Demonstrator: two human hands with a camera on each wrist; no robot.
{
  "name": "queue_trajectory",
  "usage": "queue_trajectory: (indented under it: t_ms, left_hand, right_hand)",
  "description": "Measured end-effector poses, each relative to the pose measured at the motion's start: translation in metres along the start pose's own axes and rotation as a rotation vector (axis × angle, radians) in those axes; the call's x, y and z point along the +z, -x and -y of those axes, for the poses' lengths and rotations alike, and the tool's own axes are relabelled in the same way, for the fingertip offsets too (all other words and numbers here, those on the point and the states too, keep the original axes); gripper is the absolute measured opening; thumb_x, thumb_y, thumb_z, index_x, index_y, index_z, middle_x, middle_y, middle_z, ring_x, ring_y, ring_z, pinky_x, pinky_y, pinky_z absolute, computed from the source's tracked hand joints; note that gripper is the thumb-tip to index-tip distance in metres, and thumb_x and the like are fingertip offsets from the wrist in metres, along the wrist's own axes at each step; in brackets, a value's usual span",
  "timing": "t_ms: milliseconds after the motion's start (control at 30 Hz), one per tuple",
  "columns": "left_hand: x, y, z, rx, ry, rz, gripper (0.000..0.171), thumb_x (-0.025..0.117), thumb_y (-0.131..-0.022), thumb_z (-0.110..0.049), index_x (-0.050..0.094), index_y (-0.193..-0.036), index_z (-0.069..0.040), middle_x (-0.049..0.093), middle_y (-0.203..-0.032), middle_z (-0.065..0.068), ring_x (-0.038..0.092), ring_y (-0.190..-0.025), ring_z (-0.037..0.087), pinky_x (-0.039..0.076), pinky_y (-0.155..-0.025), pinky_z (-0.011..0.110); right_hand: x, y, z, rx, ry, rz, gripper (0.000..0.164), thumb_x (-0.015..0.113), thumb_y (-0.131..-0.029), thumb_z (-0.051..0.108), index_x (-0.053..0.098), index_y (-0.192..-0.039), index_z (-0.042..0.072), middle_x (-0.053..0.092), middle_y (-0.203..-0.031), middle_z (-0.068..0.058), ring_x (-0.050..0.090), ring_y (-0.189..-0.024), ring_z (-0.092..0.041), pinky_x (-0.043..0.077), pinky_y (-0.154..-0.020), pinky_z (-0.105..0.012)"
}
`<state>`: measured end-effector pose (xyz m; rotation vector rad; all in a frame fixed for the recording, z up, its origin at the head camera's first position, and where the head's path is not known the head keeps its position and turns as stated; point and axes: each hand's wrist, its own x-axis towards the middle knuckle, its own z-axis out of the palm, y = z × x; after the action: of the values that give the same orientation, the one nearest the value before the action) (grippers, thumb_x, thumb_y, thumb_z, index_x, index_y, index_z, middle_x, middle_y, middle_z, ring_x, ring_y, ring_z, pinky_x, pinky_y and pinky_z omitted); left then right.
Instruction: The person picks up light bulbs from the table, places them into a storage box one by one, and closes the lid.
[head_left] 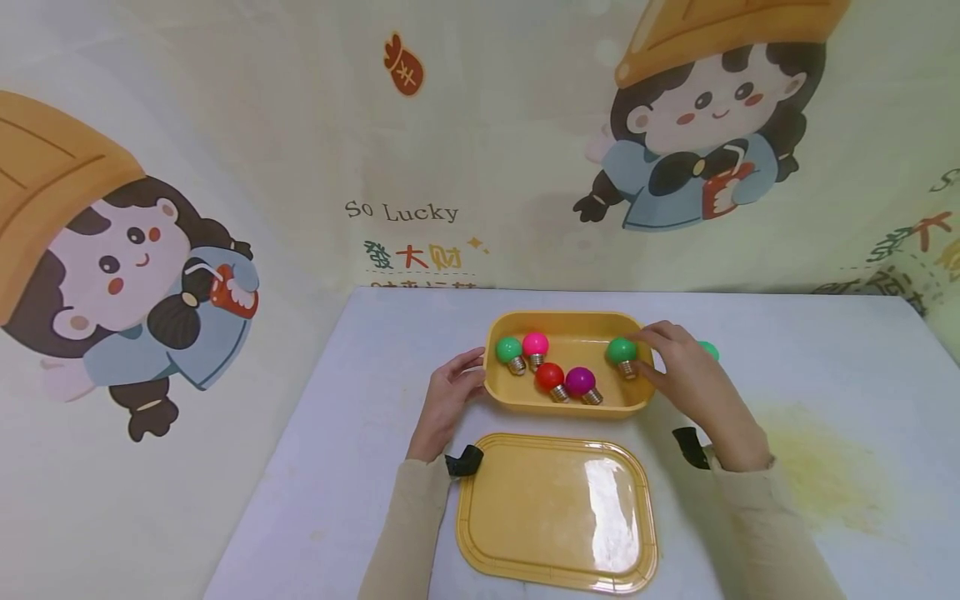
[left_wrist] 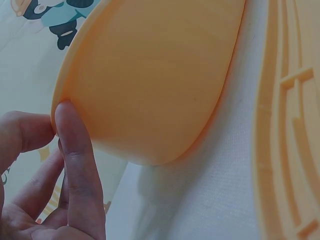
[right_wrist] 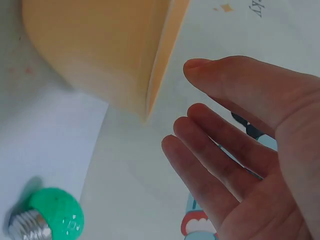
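Observation:
A yellow plastic box [head_left: 570,408] sits on the table and holds several small light bulbs with silver screw bases: a green bulb [head_left: 508,350] and a pink bulb [head_left: 536,345] at left, a red bulb [head_left: 550,377] and a purple bulb [head_left: 581,382] near the front, another green bulb [head_left: 621,351] at right. My left hand [head_left: 452,392] pinches the box's left rim between thumb and finger. Over the right rim, close to the right-hand green bulb, my right hand [head_left: 693,375] has its fingers spread apart; the right wrist view shows nothing held.
A yellow lid [head_left: 555,512] lies in front of the box, between my forearms. One more green bulb [right_wrist: 57,215] lies on the table right of the box, partly behind my right hand in the head view. A cartoon-printed curtain [head_left: 487,150] hangs behind the table.

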<state>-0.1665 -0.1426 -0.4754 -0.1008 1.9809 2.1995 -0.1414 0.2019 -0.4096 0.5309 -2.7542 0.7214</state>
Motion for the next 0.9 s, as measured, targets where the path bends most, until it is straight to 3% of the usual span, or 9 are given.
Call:
queue_trajectory:
  t_ms: [400, 900]
  left_hand:
    - [-0.002, 0.000, 0.001, 0.011, -0.002, 0.008, 0.040, 0.064, -0.095, -0.008, 0.060, -0.134, -0.007, 0.058, -0.133, 0.020, 0.063, -0.108, 0.030, 0.058, -0.079, 0.025]
    - [-0.001, -0.002, 0.002, 0.010, -0.017, 0.000, 0.037, 0.065, -0.095, -0.008, 0.063, -0.132, -0.011, 0.061, -0.129, 0.015, 0.065, -0.106, 0.028, 0.059, -0.080, 0.026]
  right_hand:
    - [-0.008, 0.010, -0.014, 0.023, 0.073, -0.009, 0.041, 0.080, -0.078, -0.001, 0.065, -0.117, -0.005, 0.061, -0.114, -0.022, 0.056, -0.109, -0.041, 0.053, -0.086, -0.059]
    - [-0.006, 0.020, -0.035, 0.052, 0.067, -0.006, 0.039, 0.079, -0.078, -0.001, 0.065, -0.114, -0.008, 0.059, -0.112, -0.027, 0.053, -0.107, -0.045, 0.049, -0.089, -0.061]
